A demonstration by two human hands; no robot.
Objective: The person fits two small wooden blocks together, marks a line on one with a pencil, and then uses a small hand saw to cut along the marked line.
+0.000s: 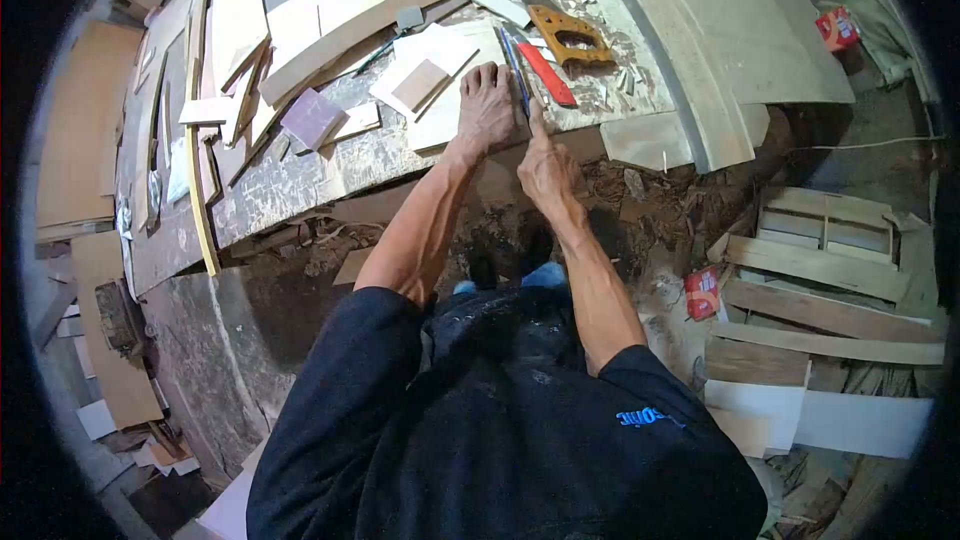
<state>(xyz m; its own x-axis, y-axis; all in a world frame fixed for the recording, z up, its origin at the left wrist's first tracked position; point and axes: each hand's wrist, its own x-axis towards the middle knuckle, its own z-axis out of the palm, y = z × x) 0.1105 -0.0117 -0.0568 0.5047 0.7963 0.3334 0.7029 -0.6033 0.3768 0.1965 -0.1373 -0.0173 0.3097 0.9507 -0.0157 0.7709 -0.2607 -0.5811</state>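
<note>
Only lettering close to legible: light-blue print on the person's dark shirt (500,440), right sleeve/shoulder area, approx one short word, seen upside down from head cam, letters too small + blurred to spell out. Two red packets w/ printed faces, one on the ground (702,292) by the wood scraps, one (836,28) further back near the curved panel; print on both unreadable. No nos., signs or labels readable elsewhere.

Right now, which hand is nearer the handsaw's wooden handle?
Right. The right hand sits just below the handsaw handle, its forefinger pointing up toward it. The left hand lies flat further left, pressing a pale board.
</note>
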